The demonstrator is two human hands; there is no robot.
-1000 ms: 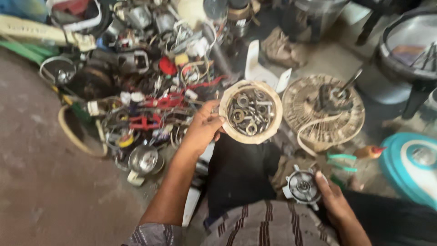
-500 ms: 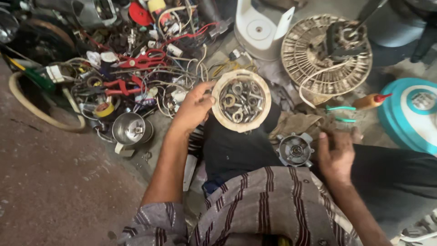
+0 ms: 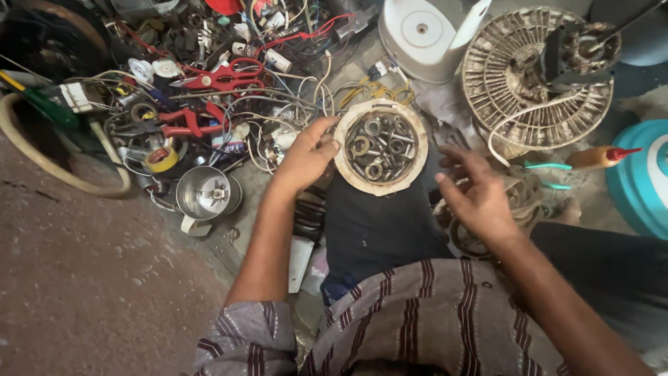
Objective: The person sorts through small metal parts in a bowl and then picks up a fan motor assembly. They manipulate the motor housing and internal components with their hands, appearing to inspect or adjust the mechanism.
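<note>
A round, shallow tray (image 3: 418, 136) rests on the person's knee, mouth up, filled with nuts, washers and bearings (image 3: 379, 147); being round, it has no long axis. The left hand (image 3: 305, 154) grips its rim. The right hand (image 3: 477, 196) hovers beside it, fingers released.

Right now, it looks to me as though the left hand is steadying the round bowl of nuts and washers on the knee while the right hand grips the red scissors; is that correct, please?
Not quite. The left hand does steady the round bowl of nuts and washers, but the right hand hovers open beside the bowl and holds nothing. The red scissors lie untouched among the wires, as the head view shows.
</note>
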